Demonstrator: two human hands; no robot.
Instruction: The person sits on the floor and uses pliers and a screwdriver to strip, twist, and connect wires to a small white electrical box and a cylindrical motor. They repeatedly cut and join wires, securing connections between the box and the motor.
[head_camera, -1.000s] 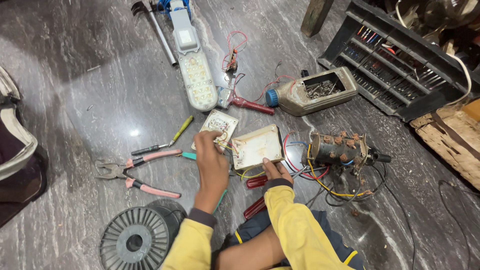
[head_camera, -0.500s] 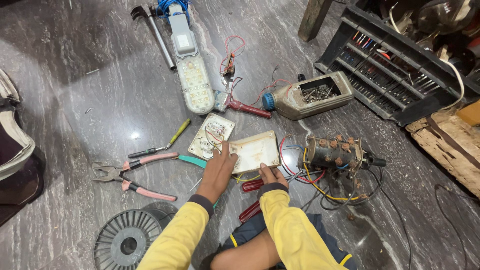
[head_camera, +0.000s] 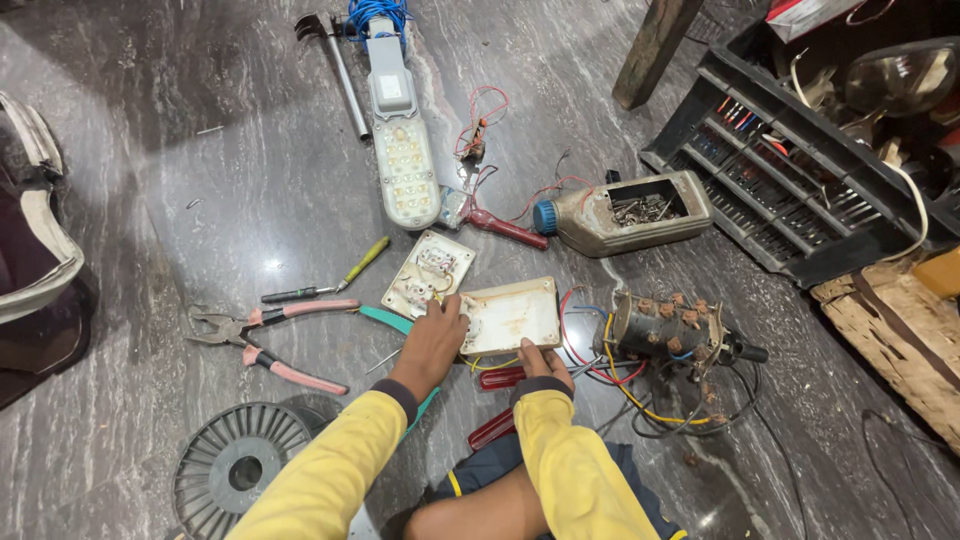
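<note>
My left hand (head_camera: 432, 342) reaches forward in a yellow sleeve, its fingertips resting where the open cream switch plate (head_camera: 428, 270) with wiring meets the cream switch box (head_camera: 510, 315). It grips nothing clearly. My right hand (head_camera: 543, 362) presses on the near edge of that box, just above a red-handled screwdriver (head_camera: 502, 377). A teal-handled tool (head_camera: 387, 320) lies under my left wrist.
Pink-handled pliers (head_camera: 262, 340) and a yellow screwdriver (head_camera: 335, 280) lie to the left. A grey LED lamp (head_camera: 402, 165) and a cut can of screws (head_camera: 630, 212) sit ahead, a wired motor (head_camera: 665, 330) to the right, a black crate (head_camera: 800, 170) behind it, and a wire spool (head_camera: 238, 465) near left.
My left hand slid down off the open switch plate to the seam by the box. My right hand stays at the box's near edge. The view shifted slightly.
</note>
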